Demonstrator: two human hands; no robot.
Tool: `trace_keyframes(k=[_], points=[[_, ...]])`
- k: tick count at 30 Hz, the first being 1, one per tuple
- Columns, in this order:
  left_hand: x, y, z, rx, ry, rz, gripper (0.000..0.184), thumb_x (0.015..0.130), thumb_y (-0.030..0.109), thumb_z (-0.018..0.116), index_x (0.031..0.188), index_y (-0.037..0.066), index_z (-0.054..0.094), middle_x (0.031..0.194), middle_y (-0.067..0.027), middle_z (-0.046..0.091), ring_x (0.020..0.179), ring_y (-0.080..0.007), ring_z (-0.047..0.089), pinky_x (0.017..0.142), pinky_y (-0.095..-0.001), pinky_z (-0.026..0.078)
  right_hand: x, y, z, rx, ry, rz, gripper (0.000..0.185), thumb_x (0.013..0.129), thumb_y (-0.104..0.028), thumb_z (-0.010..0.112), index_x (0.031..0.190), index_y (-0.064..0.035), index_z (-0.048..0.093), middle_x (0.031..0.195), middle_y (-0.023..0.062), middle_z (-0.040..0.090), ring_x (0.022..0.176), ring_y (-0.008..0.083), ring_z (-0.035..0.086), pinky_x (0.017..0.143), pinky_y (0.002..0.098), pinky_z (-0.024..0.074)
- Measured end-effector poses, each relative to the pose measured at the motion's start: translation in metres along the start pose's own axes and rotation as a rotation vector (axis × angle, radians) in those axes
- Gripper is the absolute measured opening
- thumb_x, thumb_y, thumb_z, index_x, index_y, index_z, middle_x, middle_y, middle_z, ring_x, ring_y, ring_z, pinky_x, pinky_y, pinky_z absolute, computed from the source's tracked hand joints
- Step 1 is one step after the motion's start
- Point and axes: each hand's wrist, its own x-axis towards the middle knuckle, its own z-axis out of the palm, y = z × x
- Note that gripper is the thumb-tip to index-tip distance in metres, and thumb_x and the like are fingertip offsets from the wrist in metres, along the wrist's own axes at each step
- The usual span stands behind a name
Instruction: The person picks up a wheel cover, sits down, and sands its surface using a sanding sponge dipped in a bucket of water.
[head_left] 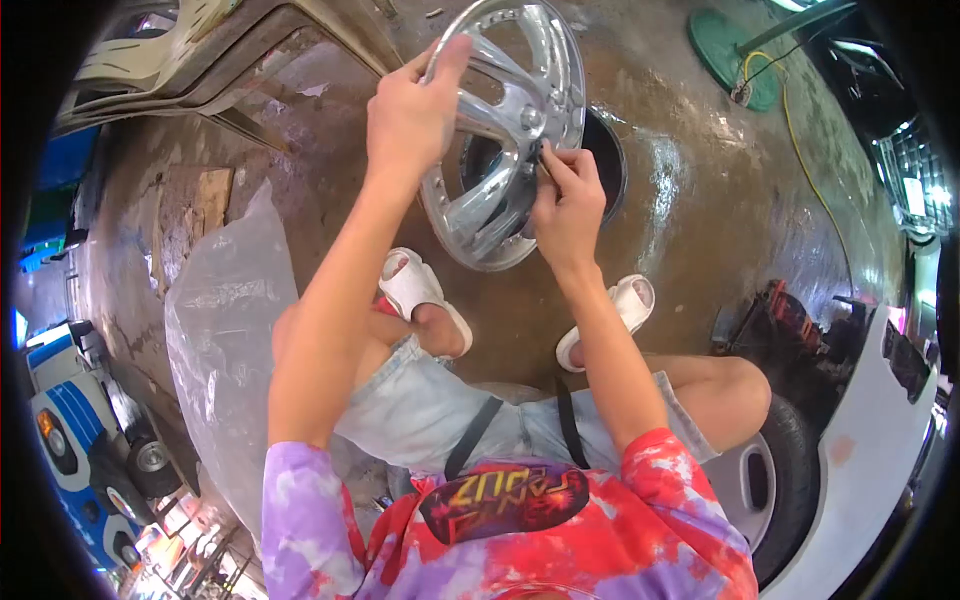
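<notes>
A shiny silver wheel cover (500, 205) with broad spokes is held up, tilted, above the wet brown floor. My left hand (415, 115) grips its upper left rim, fingers wrapped round the edge. Near the hub, my right hand (570, 205) is closed in a pinch at a spoke; a small dark thing shows at the fingertips, too small to name. Behind the cover, a round black object (608, 165) lies partly hidden on the floor.
Stacked plastic chairs (190, 60) stand at upper left. Clear plastic sheeting (225, 330) lies left of my legs. A green round base (715, 50) with a yellow cord is at upper right. A tyre (795, 490) and a white panel (870, 450) are at lower right.
</notes>
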Motion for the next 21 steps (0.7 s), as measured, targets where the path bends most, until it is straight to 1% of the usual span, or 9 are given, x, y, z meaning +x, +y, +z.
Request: trace_keyframes(k=[4,5,8,9,12,16,17,20,21], points=[[0.023,-0.029,0.000,0.024,0.022,0.091,0.071,0.093,0.068,0.058,0.134,0.012,0.069,0.089,-0.0129,0.075,0.088,-0.0274,0.072,0.089,-0.0388,0.052,0.024,0.054,0.004,-0.212,0.042,0.006,0.031,0.086,0.002,0.063,0.115,-0.0016,0.074,0.103,0.0184,0.065,0.089,0.0360,0.068,0.080,0.0423,0.0554],[0.021,-0.027,0.000,0.017,0.013,0.059,0.071,0.094,0.067,0.058,0.126,0.005,0.072,0.096,-0.0153,0.076,0.091,-0.0274,0.071,0.089,-0.0385,0.052,0.035,0.058,0.002,-0.280,-0.034,0.085,0.030,0.086,0.002,0.062,0.114,-0.0013,0.074,0.104,0.0183,0.065,0.090,0.0380,0.068,0.081,0.0440,0.0554],[0.014,-0.018,0.000,-0.053,0.026,0.067,0.068,0.097,0.064,0.057,0.117,0.001,0.075,0.098,-0.0151,0.076,0.094,-0.0250,0.068,0.090,-0.0374,0.051,0.028,0.043,0.009,-0.152,0.043,0.036,0.034,0.085,0.004,0.062,0.117,-0.0020,0.073,0.103,0.0167,0.065,0.090,0.0378,0.068,0.081,0.0442,0.0553],[0.012,-0.015,-0.002,-0.039,0.034,0.063,0.066,0.100,0.061,0.056,0.109,-0.001,0.076,0.096,-0.0154,0.075,0.092,-0.0224,0.067,0.090,-0.0352,0.050,0.015,0.042,0.008,-0.121,0.036,-0.030,0.038,0.085,0.008,0.059,0.120,-0.0009,0.072,0.106,0.0175,0.065,0.087,0.0350,0.066,0.083,0.0401,0.0531],[0.022,-0.025,-0.004,-0.002,0.065,0.078,0.066,0.101,0.059,0.055,0.108,-0.003,0.076,0.095,-0.0149,0.075,0.089,-0.0211,0.066,0.088,-0.0339,0.049,-0.009,0.050,0.002,-0.018,0.011,-0.005,0.040,0.084,0.009,0.059,0.120,-0.0031,0.073,0.105,0.0164,0.065,0.087,0.0349,0.067,0.083,0.0405,0.0533],[0.032,-0.038,-0.010,-0.065,-0.021,0.031,0.067,0.104,0.056,0.052,0.107,-0.007,0.075,0.097,-0.0147,0.075,0.089,-0.0192,0.064,0.088,-0.0343,0.049,0.030,0.075,0.002,-0.198,0.090,0.139,0.036,0.084,0.006,0.062,0.114,-0.0054,0.075,0.103,0.0122,0.067,0.086,0.0328,0.067,0.082,0.0415,0.0539],[0.034,-0.040,-0.011,-0.017,-0.010,0.057,0.068,0.106,0.055,0.049,0.108,-0.008,0.074,0.096,-0.0142,0.075,0.089,-0.0192,0.064,0.088,-0.0345,0.049,0.035,0.069,-0.002,-0.178,0.061,0.101,0.031,0.084,0.004,0.063,0.110,-0.0061,0.076,0.101,0.0093,0.067,0.089,0.0290,0.067,0.081,0.0409,0.0542],[0.030,-0.037,-0.009,-0.039,0.042,0.020,0.068,0.107,0.054,0.046,0.111,-0.008,0.074,0.096,-0.0138,0.075,0.090,-0.0192,0.065,0.089,-0.0348,0.049,0.025,0.076,0.001,-0.210,-0.022,-0.076,0.033,0.078,-0.001,0.065,0.106,-0.0126,0.078,0.099,0.0054,0.067,0.094,0.0294,0.064,0.081,0.0428,0.0539],[0.032,-0.041,-0.013,-0.026,0.019,0.022,0.068,0.108,0.054,0.044,0.112,-0.008,0.073,0.098,-0.0137,0.075,0.091,-0.0189,0.065,0.089,-0.0346,0.050,0.027,0.094,-0.004,-0.297,-0.017,-0.170,0.035,0.075,0.000,0.065,0.104,-0.0158,0.078,0.099,0.0017,0.068,0.094,0.0264,0.063,0.078,0.0394,0.0527]])
